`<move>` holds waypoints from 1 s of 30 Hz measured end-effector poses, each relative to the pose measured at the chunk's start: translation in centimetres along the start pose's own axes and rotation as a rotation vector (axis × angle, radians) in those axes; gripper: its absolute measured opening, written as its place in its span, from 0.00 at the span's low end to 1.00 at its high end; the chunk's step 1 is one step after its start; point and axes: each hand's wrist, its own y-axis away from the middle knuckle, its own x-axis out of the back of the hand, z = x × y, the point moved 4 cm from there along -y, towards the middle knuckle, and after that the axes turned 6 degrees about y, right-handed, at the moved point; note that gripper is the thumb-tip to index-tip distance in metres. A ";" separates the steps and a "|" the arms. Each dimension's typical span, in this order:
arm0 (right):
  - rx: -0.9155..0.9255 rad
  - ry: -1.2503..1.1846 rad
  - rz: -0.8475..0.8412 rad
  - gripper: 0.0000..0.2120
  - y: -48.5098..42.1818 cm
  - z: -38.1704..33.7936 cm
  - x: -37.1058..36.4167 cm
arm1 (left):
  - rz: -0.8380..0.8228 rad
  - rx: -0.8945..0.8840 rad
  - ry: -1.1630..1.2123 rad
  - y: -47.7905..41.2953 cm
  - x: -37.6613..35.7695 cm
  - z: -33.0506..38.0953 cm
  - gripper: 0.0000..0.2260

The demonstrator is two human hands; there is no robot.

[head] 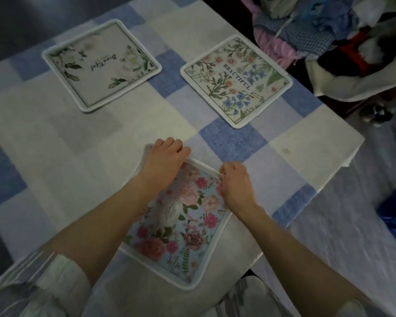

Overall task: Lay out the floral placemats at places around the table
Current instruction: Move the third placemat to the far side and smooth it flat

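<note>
We see a bench covered in a soft woven cloth of blue, pale and cream squares. At its near edge lies the rose placemat, a flat fabric rectangle with rounded corners and a white piped border, printed with pink and red blooms on pale blue.

The left hand sits on the far left corner of the rose placemat, its fingers curled tightly down over the border there. The right hand is at the far right corner of the mat, its fingers narrowed to a pinch on the white piping.

Beyond the rose placemat and to its left lies the white-flower placemat. Beyond it and to its right lies the blue-flower placemat, lettered BEAUTIFUL. Both are flat and well apart from it.
</note>
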 end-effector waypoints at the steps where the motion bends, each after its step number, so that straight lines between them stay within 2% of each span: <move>1: 0.043 0.011 -0.004 0.05 -0.8 -0.1 0.3 | 0.007 0.033 0.000 0.2 0.2 -0.3 0.09; 6: 0.212 0.044 -0.041 0.06 -5.2 -0.8 0.7 | -0.014 0.203 0.059 0.6 0.7 -1.4 0.10; 12: 0.451 0.082 -0.171 0.09 -10.6 -3.2 1.7 | -0.108 0.580 0.179 0.4 1.6 -3.1 0.09; 16: 0.593 0.070 -0.199 0.11 -13.2 -5.4 2.2 | -0.055 0.748 0.233 1.6 2.2 -4.1 0.09; 21: 0.675 0.067 -0.185 0.11 -14.3 -8.0 1.7 | 0.060 0.766 0.073 3.7 2.0 -4.7 0.11; 24: 0.676 0.069 -0.162 0.09 -14.5 -8.0 1.0 | 0.105 0.748 0.039 4.4 1.0 -4.7 0.18; 26: 0.673 0.084 -0.153 0.08 -14.6 -7.7 0.8 | 0.107 0.738 0.049 4.6 0.5 -4.1 0.23; 30: 0.669 0.059 -0.100 0.09 -13.6 -7.3 1.0 | 0.067 0.738 0.068 5.2 0.0 -2.9 0.27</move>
